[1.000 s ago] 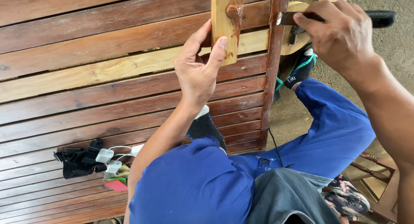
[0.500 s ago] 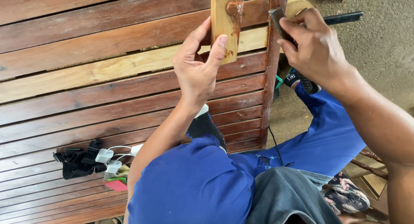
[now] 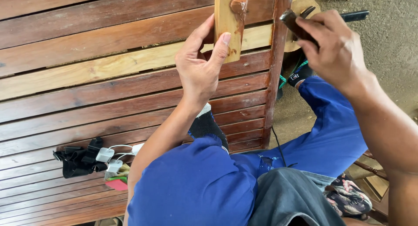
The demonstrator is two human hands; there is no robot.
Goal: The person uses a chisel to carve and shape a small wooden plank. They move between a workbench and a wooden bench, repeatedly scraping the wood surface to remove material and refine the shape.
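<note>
Your left hand (image 3: 201, 69) pinches a short pale wooden block (image 3: 230, 21) between thumb and fingers, holding it upright against the slatted surface, while your right hand (image 3: 337, 52) is closed around the dark handle of a claw hammer (image 3: 300, 21) raised just right of the block — the two are near but apart. Beneath the block lies a wide slatted wooden panel (image 3: 87, 91), reddish-brown boards with one paler slat and a darker upright rail at its edge. Your blue-trousered knees (image 3: 196, 187) crowd the lower frame. Off to the left on the slats sit white chargers (image 3: 109, 158) beside a bundle of black straps (image 3: 78, 160) — well clear of your hands
</note>
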